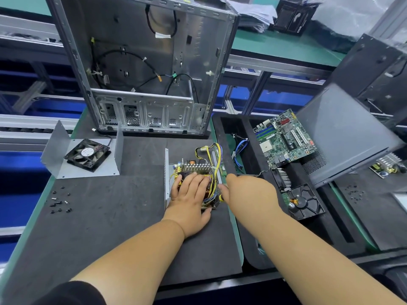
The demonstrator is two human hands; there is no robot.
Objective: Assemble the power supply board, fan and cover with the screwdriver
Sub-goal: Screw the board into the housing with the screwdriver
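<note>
We see the power supply board (193, 172) lying flat in its metal tray (167, 172) on the dark mat of the desk (110, 216), in the middle. Our left hand (189, 194) lies flat on top of it with fingers spread, pressing it down, not gripping. Our right hand (237, 190) is curled at the board's right edge; a small yellow and black bit, maybe the screwdriver (221, 198), peeks out, but we cannot tell if the hand grips it.

We think the board is stiff, light and easy to break, with soft loose wires (212, 150). Best to hold it by its edges or the tray.

Its long side runs away from us, wires at the far end.

The fan (87, 154) lies flat in the bent metal cover (55, 148), far left.
</note>
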